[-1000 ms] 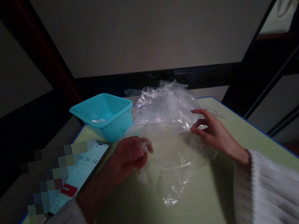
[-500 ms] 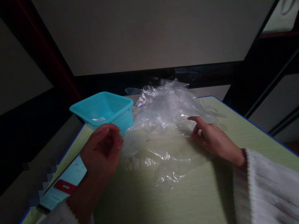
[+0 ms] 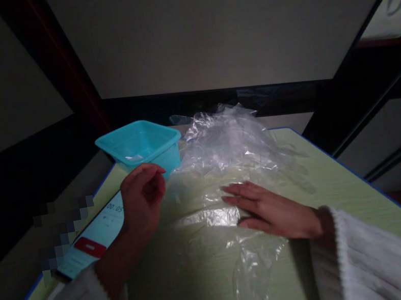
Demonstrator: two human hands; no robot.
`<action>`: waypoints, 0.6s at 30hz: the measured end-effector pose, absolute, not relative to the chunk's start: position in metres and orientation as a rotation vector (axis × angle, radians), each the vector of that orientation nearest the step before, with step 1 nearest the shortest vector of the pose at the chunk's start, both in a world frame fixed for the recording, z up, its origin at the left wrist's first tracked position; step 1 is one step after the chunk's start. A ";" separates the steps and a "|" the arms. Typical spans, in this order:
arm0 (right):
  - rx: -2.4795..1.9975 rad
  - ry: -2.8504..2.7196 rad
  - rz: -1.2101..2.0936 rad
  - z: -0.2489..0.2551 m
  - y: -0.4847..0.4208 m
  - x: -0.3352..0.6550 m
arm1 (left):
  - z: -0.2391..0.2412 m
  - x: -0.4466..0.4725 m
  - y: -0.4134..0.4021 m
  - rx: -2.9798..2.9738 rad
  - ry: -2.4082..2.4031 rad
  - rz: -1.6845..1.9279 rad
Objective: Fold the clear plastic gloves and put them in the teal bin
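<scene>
A thin clear plastic glove (image 3: 251,275) lies spread on the table, a rounded finger-like part pointing towards me. My right hand (image 3: 269,210) rests flat on it with the fingers stretched out. My left hand (image 3: 142,196) is raised just in front of a turquoise plastic basin, its fingers curled and closed; whether they hold any film is hidden. Behind both hands sits a crumpled heap of clear plastic gloves (image 3: 227,137), with finger shapes showing at its right edge.
The turquoise basin (image 3: 165,151) stands at the table's back left, a small whitish piece inside. A lit phone (image 3: 92,241) lies by the left edge, partly behind my left forearm. The pale green table (image 3: 211,298) has blue edging and dark-framed panels behind it.
My right hand has come down and to the left, its bent fingers now flat on the glove. The film has flattened and stretched nearer to me. My left hand has barely moved.
</scene>
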State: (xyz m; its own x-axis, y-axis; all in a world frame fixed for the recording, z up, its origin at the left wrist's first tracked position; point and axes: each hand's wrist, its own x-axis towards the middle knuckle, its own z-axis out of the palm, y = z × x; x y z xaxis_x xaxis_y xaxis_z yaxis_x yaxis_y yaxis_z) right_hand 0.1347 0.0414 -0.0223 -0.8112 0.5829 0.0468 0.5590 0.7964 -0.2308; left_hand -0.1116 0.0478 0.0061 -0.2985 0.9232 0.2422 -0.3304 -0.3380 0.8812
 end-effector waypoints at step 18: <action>-1.030 -2.684 0.546 -0.010 0.024 0.120 | -0.010 -0.085 0.032 1.785 1.246 1.030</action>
